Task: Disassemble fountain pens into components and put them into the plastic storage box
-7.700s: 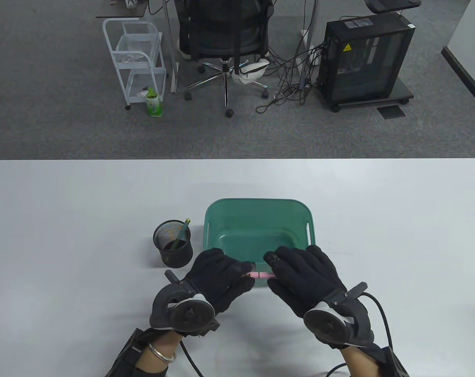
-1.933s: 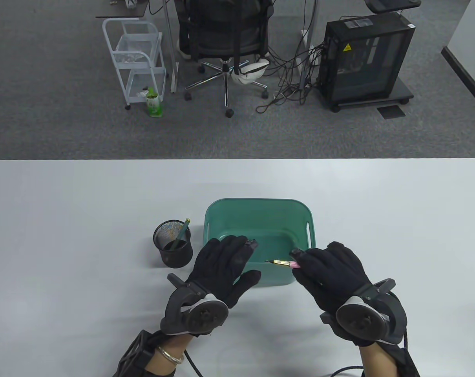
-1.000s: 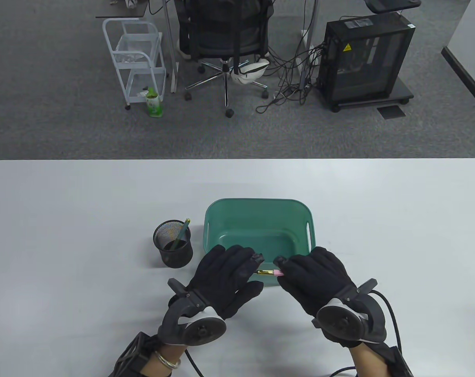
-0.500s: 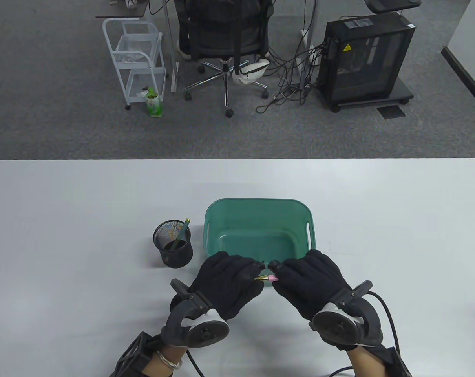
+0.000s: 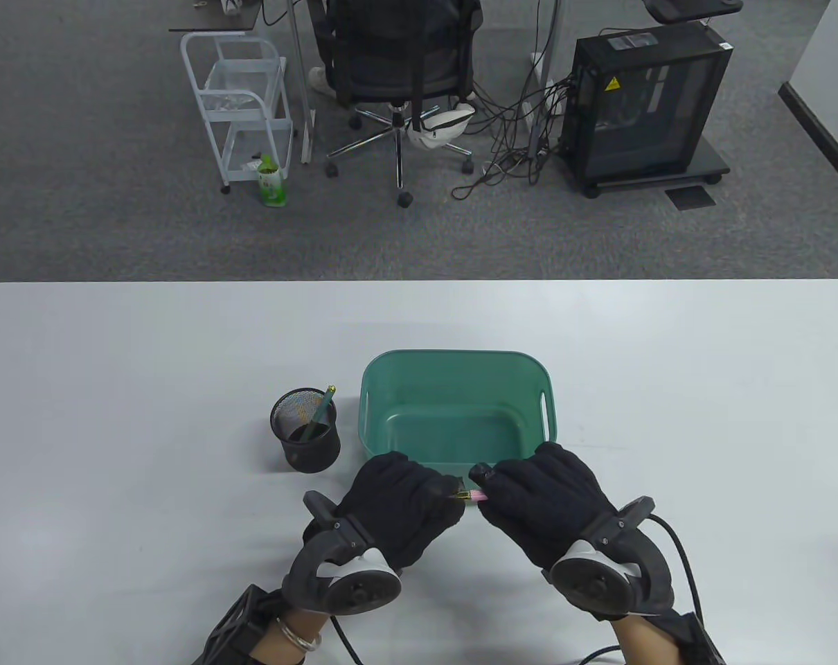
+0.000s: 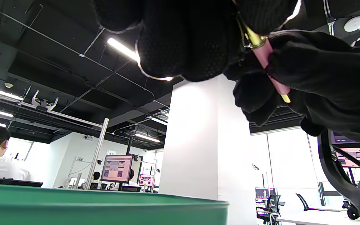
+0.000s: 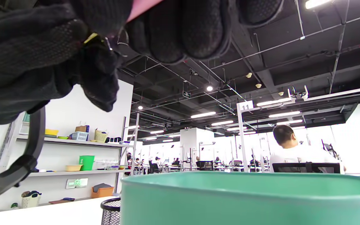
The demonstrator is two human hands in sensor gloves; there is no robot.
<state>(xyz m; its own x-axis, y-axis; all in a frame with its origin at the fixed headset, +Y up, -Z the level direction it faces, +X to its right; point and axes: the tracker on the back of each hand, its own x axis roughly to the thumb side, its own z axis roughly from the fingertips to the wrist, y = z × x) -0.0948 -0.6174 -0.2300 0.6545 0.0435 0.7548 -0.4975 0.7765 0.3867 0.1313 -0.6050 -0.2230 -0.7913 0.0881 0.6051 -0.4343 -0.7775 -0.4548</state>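
A pink fountain pen point(image 5: 476, 496) with a gold front section is held level just in front of the near wall of the green plastic storage box point(image 5: 453, 365). My right hand point(image 5: 538, 493) grips the pink barrel point(image 6: 272, 71). My left hand point(image 5: 406, 493) pinches the gold section point(image 6: 253, 38), and its tip is hidden under the fingers. In the right wrist view only a strip of the pink barrel point(image 7: 142, 7) shows above the box rim point(image 7: 248, 181). A second pen, green point(image 5: 320, 410), stands in the black mesh cup point(image 5: 305, 430) left of the box.
The mesh cup sits a hand's width left of the box. Beyond the white table point(image 5: 114, 388) are an office chair point(image 5: 398, 76), a white cart point(image 5: 239, 111) and a black computer case point(image 5: 640, 104) on grey carpet.
The right hand brought the capless pen back from over the box toward the left hand. The left hand then closed on the gold front end, and both hands drew together.
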